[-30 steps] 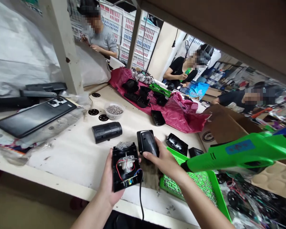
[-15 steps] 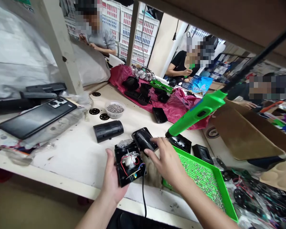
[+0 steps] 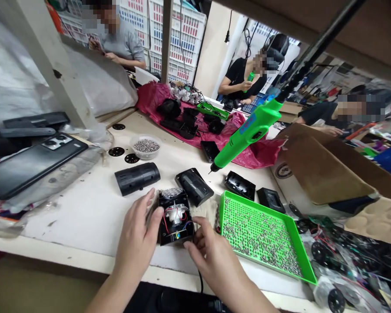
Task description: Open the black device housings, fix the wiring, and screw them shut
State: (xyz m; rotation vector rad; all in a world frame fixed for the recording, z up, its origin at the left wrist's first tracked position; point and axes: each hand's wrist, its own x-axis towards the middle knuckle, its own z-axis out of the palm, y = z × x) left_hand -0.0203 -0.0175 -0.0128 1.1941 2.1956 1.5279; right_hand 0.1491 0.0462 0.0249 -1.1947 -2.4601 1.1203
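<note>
A black plastic housing half sits on the white bench between my hands, its inside facing up. In it are a small motor, red and blue wires and a little board. My left hand holds its left side, thumb along the edge. At the lower right corner, my right hand has curled fingers against the housing. A black cable runs down from there. Just behind lies a curved black cover, apart from both hands. Another curved black shell rests to the left.
A green electric screwdriver hangs above the bench. To the right lies a green tray of screws, with black parts behind. A bowl of small metal pieces, a phone and a cardboard box stand around. Co-workers sit beyond.
My right hand has left the curved cover and moved down to the housing's right side. The housing has been lowered and turned slightly. The hanging screwdriver appears further left, as the view has shifted.
</note>
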